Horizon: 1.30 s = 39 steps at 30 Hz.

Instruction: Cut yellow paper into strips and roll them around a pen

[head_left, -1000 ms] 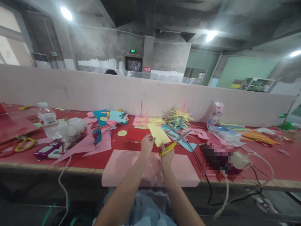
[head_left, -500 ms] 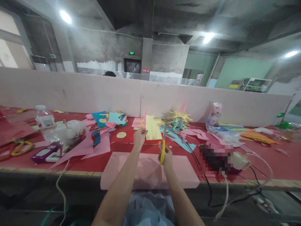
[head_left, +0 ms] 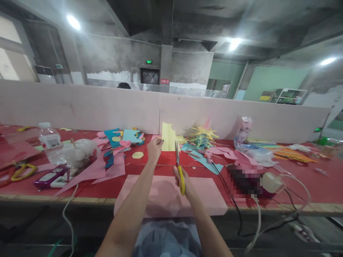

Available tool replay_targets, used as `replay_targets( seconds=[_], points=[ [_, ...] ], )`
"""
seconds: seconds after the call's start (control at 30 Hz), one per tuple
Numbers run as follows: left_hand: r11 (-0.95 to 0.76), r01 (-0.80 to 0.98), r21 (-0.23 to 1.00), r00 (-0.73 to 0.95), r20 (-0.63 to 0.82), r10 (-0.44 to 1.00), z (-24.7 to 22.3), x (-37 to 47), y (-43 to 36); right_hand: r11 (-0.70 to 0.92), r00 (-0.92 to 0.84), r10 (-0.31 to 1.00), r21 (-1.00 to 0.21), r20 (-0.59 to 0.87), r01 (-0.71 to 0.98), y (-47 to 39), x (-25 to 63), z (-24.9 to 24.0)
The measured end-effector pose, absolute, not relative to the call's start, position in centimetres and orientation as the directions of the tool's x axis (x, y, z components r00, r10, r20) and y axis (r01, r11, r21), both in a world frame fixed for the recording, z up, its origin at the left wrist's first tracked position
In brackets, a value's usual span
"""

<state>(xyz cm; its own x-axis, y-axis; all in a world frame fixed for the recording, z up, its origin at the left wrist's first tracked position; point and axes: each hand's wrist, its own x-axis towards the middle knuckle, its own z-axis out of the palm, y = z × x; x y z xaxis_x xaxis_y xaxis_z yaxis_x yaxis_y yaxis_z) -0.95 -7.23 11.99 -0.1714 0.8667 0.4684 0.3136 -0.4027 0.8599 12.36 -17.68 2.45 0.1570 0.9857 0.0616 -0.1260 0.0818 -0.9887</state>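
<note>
Pinched in my left hand (head_left: 154, 150) is the left edge of a piece of yellow paper (head_left: 168, 137), raised upright above the red tabletop. Its upper right side has a curved cut. My right hand (head_left: 182, 175) grips the yellow handles of a pair of scissors (head_left: 177, 153), whose blades point up and away, near the paper's lower right corner. A folded pink sheet (head_left: 166, 200) lies at the table's front edge beneath my forearms. On the red surface left of my left hand rests a pale yellow paper disc (head_left: 137, 155).
Pink and blue paper scraps (head_left: 115, 157) lie to the left, beside a purple device (head_left: 50, 178) and a plastic bottle (head_left: 50, 141). A paper tree (head_left: 203, 137) stands back right. Cables (head_left: 257, 221) hang off the right front edge. A pale partition (head_left: 120, 110) closes the back.
My left hand has lifted the yellow paper and shifted it a little left. The scissors have moved left and lower, with their blades now close to the paper's right side.
</note>
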Motion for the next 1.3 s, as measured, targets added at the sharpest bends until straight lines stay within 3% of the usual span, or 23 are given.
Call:
replay_targets(
  seconds=[0.13, 0.3, 0.43, 0.53, 0.7, 0.9, 1.13, 1.3],
  points=[
    [-0.422, 0.264, 0.867, -0.236, 0.483, 0.843, 12.1, -0.7, -7.2, 0.006, 0.096, 0.995, -1.0, 0.004, -0.02, -18.0, 11.7, 2.4],
    [-0.399, 0.07, 0.914, -0.302, 0.401, 0.865, 11.9, -0.7, -6.3, -0.195, 0.076, 0.977, -0.979, -0.199, -0.053, -17.8, 11.4, 2.3],
    [-0.376, -0.075, 0.924, -0.295, 0.34, 0.893, 11.7, -0.8, -6.0, -0.183, 0.111, 0.977, -0.983, -0.18, 0.016, -18.0, 11.4, 2.5],
    [-0.38, -0.071, 0.922, -0.306, 0.343, 0.888, 11.5, -0.9, -6.1, -0.163, 0.119, 0.981, -0.985, -0.155, 0.063, -18.3, 11.3, 2.8],
    [-0.354, -0.092, 0.931, -0.321, 0.309, 0.895, 11.4, -1.2, -6.1, -0.25, 0.108, 0.964, -0.966, -0.243, 0.06, -18.7, 11.2, 3.6],
    [-0.371, -0.045, 0.928, -0.31, 0.34, 0.888, 10.8, -1.2, -5.5, -0.221, 0.125, 0.97, -0.969, -0.207, 0.11, -18.6, 10.9, 4.0],
    [-0.394, 0.074, 0.916, -0.239, 0.4, 0.885, 10.0, 0.1, -7.0, -0.297, 0.114, 0.948, -0.955, -0.296, -0.005, -18.0, 11.2, 3.4],
    [-0.393, 0.054, 0.918, -0.226, 0.395, 0.89, 10.0, 0.6, -7.4, -0.295, 0.13, 0.946, -0.955, -0.297, -0.029, -17.7, 11.6, 2.6]
  ],
)
